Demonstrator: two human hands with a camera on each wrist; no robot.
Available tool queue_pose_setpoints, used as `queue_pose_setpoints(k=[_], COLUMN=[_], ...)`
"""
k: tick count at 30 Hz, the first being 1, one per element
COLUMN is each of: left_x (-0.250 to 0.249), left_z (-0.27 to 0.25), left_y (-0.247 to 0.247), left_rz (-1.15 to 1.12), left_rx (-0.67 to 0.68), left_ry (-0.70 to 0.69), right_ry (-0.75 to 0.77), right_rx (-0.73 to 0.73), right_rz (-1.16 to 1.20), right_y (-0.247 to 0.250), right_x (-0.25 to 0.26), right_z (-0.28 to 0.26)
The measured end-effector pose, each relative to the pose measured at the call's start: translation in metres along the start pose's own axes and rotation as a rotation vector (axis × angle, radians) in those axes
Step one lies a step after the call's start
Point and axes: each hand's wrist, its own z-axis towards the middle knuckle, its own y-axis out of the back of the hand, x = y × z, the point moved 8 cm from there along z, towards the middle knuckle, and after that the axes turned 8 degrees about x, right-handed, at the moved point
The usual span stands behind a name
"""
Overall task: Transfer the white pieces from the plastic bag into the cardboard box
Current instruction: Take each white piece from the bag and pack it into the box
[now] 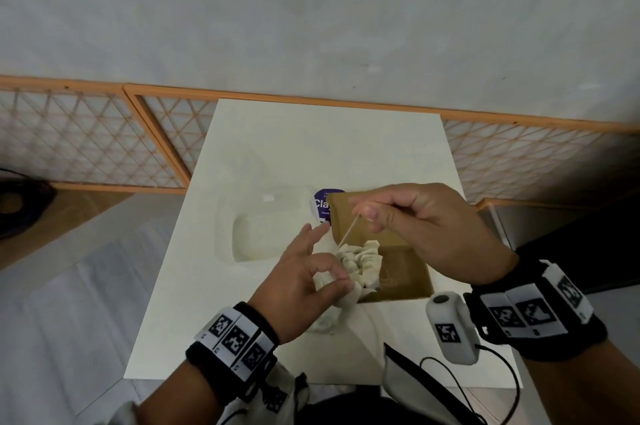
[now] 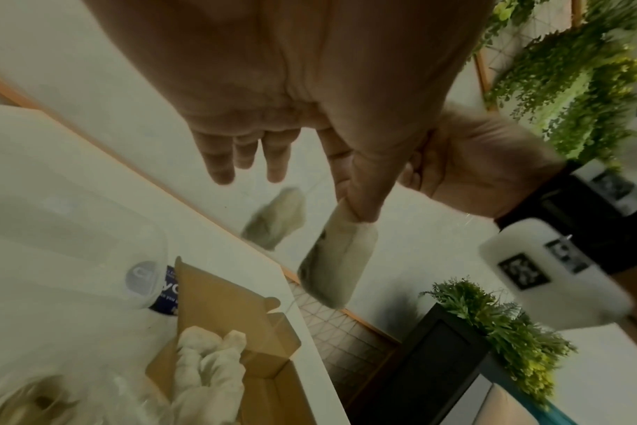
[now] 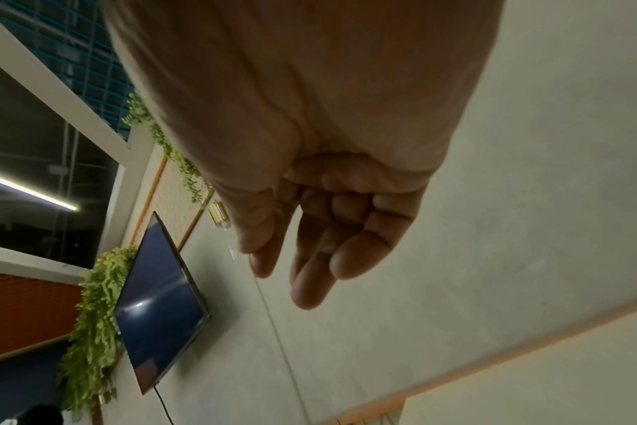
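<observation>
**Soft white pieces spilling toward the box**

While the left hand (image 1: 304,281) pinches the gathered neck of the thin clear plastic bag (image 1: 337,308) between thumb and forefinger, the right hand (image 1: 420,217) pinches a slim pale strand (image 1: 349,230) rising from it. Crumpled, cushiony white pieces (image 1: 362,263) bulge from the bag mouth over the near-left rim of the open brown cardboard box (image 1: 405,272); they look light, soft and unbreakable, so gripping the bag's base and tipping seems safest. Slippery film could slide. A clear plastic tub (image 1: 263,227) crowds the box's left; the white table (image 1: 346,147) beyond lies free.
</observation>
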Motion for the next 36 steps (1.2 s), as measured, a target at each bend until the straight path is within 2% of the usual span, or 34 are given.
queue_pose_setpoints(k=[5,7,10,16,18,20,23,26,31,36], left_x=[-0.017,-0.026,-0.047,-0.086,-0.093,-0.095,-0.096,-0.096,-0.099,-0.098], left_z=[0.008,0.004,-0.003,-0.015,-0.016,-0.015,-0.013,-0.012,-0.01,-0.007], left_y=[0.015,0.019,0.02,0.017,0.017,0.017,0.017,0.016,0.019,0.02], left_rz=[0.037,0.051,0.047,0.055,0.05,0.052,0.058,0.05,0.101,0.103], left_rx=[-0.096,-0.097,-0.075,-0.019,-0.003,0.01,0.051,0.093,0.109,0.109], left_ry=[-0.089,-0.101,-0.194,-0.329,-0.339,-0.329,-0.316,-0.31,-0.313,-0.3], right_ry=[0.064,0.076,0.067,-0.106,-0.205,-0.24,-0.103,0.036,0.011,0.027], right_rx=[-0.11,-0.169,-0.267,-0.407,-0.382,-0.333,-0.266,-0.092,0.115,0.089], right_rz=[0.019,0.053,0.109,0.096,0.004,-0.083,-0.09,-0.039,0.068,0.103], right_y=[0.022,0.033,0.05,0.069,0.066,0.059,0.045,0.023,-0.006,-0.012], right_x=[0.029,0.034,0.031,-0.012,-0.025,-0.029,-0.012,0.005,-0.007,-0.012], right_z=[-0.007,-0.009,-0.008,-0.003,-0.005,-0.01,-0.021,-0.028,-0.026,-0.025])
